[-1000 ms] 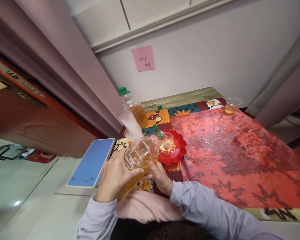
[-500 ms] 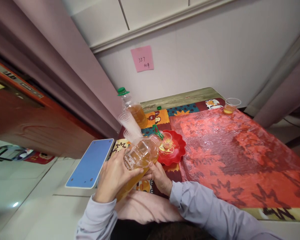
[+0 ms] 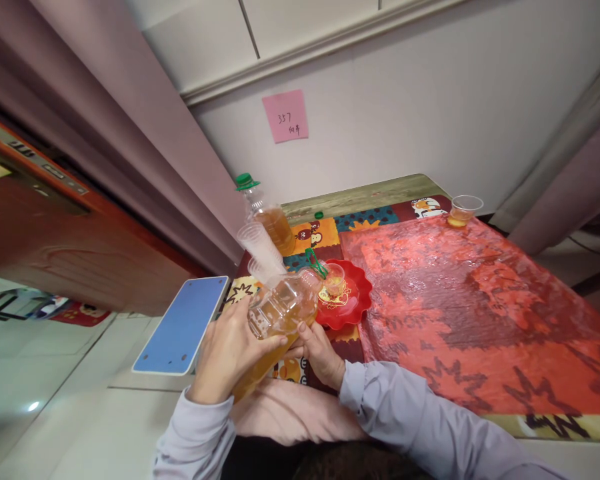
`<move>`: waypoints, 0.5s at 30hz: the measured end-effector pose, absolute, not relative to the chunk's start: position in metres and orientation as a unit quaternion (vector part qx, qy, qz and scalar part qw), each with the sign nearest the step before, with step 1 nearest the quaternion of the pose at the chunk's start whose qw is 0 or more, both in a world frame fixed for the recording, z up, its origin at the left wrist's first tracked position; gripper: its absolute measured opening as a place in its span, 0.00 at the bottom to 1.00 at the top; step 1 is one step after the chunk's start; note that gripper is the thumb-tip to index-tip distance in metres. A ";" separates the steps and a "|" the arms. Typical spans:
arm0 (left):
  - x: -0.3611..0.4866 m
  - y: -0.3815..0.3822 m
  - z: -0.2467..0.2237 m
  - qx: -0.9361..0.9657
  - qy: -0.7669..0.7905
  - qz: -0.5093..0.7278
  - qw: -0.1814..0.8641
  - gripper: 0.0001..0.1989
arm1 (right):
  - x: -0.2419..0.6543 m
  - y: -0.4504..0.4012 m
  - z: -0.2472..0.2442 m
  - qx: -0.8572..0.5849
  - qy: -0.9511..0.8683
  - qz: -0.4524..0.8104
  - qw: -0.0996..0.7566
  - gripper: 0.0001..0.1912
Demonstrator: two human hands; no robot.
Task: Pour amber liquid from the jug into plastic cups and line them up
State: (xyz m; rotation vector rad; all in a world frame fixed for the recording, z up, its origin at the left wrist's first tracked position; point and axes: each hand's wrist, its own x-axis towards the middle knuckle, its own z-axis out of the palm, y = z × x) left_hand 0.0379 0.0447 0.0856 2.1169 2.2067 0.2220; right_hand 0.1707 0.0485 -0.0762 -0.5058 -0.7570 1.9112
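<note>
A large clear bottle (image 3: 283, 310) of amber liquid lies tilted between my hands, its mouth toward a small plastic cup (image 3: 335, 279). My left hand (image 3: 227, 350) wraps the bottle's left side. Lower on the right side, my right hand (image 3: 317, 350) grips it, with the thumb on the near face. The cup stands on a red scalloped plate (image 3: 355, 310) and holds some yellowish liquid. Green tongs or a green handle (image 3: 316, 263) show beside the cup; the bottle neck partly hides that spot.
Behind stand another bottle with a green cap (image 3: 275, 223) and leaning stacks of plastic cups (image 3: 263, 253). A loose green cap (image 3: 319, 215) lies near the table's back. A cup with a little liquid (image 3: 464, 212) stands at the far right corner. A blue stool (image 3: 180, 327) is at left.
The view has shifted very slightly. Both hands and the tilted bottle keep nearly the same position, with no other clear difference.
</note>
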 end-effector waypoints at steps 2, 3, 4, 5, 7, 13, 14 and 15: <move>0.037 0.045 0.084 0.692 0.717 0.074 0.037 0.37 | 0.171 0.049 -0.077 -0.208 -0.313 0.787 0.489 0.40; 0.036 0.045 0.084 0.694 0.715 0.075 0.038 0.36 | 0.171 0.049 -0.077 -0.208 -0.313 0.787 0.490 0.40; 0.035 0.045 0.083 0.696 0.713 0.077 0.038 0.36 | 0.171 0.049 -0.077 -0.207 -0.312 0.786 0.491 0.40; 0.035 0.044 0.083 0.697 0.712 0.078 0.038 0.36 | 0.171 0.049 -0.078 -0.206 -0.310 0.787 0.492 0.40; 0.035 0.044 0.083 0.698 0.711 0.078 0.038 0.37 | 0.170 0.049 -0.078 -0.205 -0.308 0.788 0.493 0.39; 0.036 0.046 0.084 0.692 0.717 0.072 0.046 0.38 | 0.169 0.049 -0.081 -0.208 -0.309 0.788 0.491 0.39; 0.036 0.046 0.084 0.690 0.719 0.070 0.046 0.38 | 0.169 0.049 -0.082 -0.208 -0.310 0.788 0.491 0.38; 0.037 0.046 0.084 0.688 0.721 0.069 0.046 0.39 | 0.169 0.049 -0.082 -0.208 -0.309 0.787 0.491 0.38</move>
